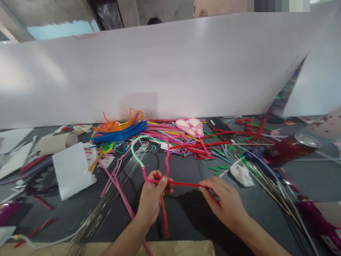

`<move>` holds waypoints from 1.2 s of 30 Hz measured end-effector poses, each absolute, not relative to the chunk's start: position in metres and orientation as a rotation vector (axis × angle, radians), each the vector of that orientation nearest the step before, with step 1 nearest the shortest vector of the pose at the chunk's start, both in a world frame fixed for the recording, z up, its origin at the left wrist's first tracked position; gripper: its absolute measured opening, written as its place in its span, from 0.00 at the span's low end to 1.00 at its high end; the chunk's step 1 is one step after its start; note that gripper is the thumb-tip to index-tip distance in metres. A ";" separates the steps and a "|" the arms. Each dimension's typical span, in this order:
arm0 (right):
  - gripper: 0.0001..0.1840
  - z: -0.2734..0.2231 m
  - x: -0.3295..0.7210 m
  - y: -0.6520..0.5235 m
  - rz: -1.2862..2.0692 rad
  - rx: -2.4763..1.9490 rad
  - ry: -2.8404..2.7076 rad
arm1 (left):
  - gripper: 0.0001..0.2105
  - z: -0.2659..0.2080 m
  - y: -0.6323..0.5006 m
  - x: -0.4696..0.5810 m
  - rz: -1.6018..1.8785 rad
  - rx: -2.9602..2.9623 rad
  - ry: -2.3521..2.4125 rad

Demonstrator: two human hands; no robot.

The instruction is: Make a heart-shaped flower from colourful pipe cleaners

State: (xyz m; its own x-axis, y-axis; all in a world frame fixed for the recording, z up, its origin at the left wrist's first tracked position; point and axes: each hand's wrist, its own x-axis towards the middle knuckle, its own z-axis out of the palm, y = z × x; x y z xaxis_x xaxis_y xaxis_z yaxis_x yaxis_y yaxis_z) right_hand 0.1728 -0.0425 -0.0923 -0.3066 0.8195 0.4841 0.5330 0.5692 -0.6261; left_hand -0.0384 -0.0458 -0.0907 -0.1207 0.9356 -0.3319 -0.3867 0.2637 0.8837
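On my feed, the loop (167,151) appears fully shaped above the table (183,168), its base and a red stem (186,184) pinched in my left hand (151,199), my right (223,201) pinching the stem's other end, the span between straight and unwound.

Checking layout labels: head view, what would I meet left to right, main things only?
White sheet → blue bundle → left hand → red pipe cleaner between the hands → right hand → red can
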 end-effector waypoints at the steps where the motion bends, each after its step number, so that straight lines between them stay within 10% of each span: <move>1: 0.05 -0.089 0.176 -0.042 0.463 -1.056 -1.964 | 0.14 -0.089 -0.045 -0.039 1.261 0.599 1.167; 36: 0.08 -0.102 0.157 -0.046 0.464 -0.836 -2.230 | 0.21 -0.096 -0.066 -0.019 0.892 0.468 0.877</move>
State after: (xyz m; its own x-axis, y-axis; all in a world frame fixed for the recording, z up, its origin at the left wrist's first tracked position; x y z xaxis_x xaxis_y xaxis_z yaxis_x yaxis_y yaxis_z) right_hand 0.1570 -0.0464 -0.1024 -0.5464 0.6810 0.4875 0.4302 0.7277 -0.5342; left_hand -0.0187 -0.0659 -0.0959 0.3270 0.8260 -0.4592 -0.4729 0.5637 0.6772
